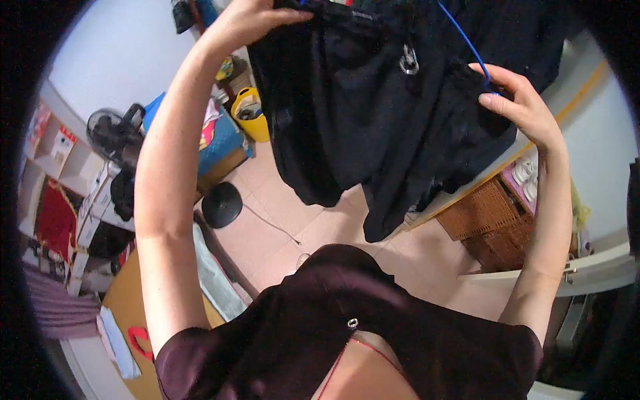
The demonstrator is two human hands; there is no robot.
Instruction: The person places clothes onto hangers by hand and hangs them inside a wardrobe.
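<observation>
A black garment point(360, 120) hangs in front of me across the top of the view, with a silvery metal ring or clip point(409, 60) on its front. My left hand point(267, 20) is raised at its upper left edge, thumb stretched along the waistband, gripping the cloth. My right hand point(510, 97) pinches the garment's right side together with the end of a blue hanger point(467, 41). The hanger's blue arm slopes up and left from that hand. Dark cloth also lies behind the hanger at the upper right.
A yellow basket point(257, 127) stands beside a blue-covered box. A black fan point(115, 135) is at the left, near white shelves. On the floor sits a round black base point(222, 205) with a cord. Brown wicker drawers point(483, 213) and an open door are at the right.
</observation>
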